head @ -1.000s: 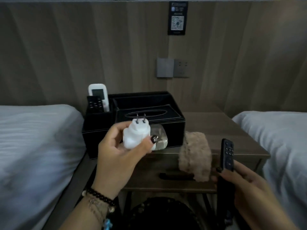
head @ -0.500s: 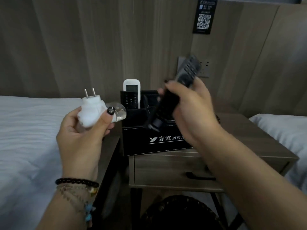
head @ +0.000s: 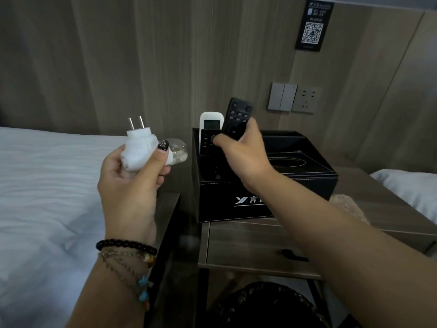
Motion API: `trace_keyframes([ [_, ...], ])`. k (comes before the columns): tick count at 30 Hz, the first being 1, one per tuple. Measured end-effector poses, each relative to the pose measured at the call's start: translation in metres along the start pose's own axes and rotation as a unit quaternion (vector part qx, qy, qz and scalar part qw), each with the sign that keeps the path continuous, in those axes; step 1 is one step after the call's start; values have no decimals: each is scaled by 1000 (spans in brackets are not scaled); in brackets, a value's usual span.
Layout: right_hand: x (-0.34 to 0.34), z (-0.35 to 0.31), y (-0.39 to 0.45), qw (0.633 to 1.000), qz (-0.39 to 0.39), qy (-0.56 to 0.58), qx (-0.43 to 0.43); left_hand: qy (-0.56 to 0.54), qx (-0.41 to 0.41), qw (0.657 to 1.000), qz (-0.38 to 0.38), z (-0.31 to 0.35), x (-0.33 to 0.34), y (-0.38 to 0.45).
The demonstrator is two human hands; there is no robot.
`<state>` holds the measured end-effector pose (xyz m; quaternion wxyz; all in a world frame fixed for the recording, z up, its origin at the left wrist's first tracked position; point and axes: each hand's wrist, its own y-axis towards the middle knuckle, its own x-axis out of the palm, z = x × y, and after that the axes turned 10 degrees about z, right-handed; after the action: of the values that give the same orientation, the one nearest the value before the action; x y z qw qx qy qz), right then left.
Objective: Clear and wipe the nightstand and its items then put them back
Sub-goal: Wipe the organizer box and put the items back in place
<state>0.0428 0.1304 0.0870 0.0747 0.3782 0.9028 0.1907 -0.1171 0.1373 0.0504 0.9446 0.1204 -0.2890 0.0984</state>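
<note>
Right hand (head: 238, 152) grips the black remote (head: 237, 119), long axis near upright, directly above the organizer (head: 260, 200) slot beside the white remote (head: 210, 121), on the counter (head: 390, 209). Left hand (head: 132, 176), farther off, clasps the plug-in (head: 140, 150).

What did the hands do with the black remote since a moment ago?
The right hand carried the black remote up from beside the nightstand to the organizer box, next to the white remote. The left hand still holds the white plug-in.
</note>
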Motion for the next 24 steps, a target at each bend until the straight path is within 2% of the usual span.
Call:
trace_keyframes([
  [8, 11, 1, 1, 986, -76, -146, -34, -30, -60, 997, -38, -7, 4, -2],
  [12, 8, -2, 10, 944, -139, -291, -64, -83, -145, 984, -60, -4, 4, -2],
  [15, 0, -6, 18, 922, -158, -343, -85, -146, -202, 965, -82, -2, 6, -3],
  [18, -18, -16, 21, 957, -84, -269, -63, -186, -224, 950, -112, -2, 10, -7],
  [21, -40, -28, 11, 983, 13, -170, -75, -158, -180, 958, -159, -4, 14, -10],
  [22, -44, -31, 5, 987, 14, -144, -73, -148, -162, 960, -173, -4, 16, -12],
  [24, -50, -37, -10, 994, -42, -95, -33, -126, -123, 964, -200, -4, 19, -14],
])
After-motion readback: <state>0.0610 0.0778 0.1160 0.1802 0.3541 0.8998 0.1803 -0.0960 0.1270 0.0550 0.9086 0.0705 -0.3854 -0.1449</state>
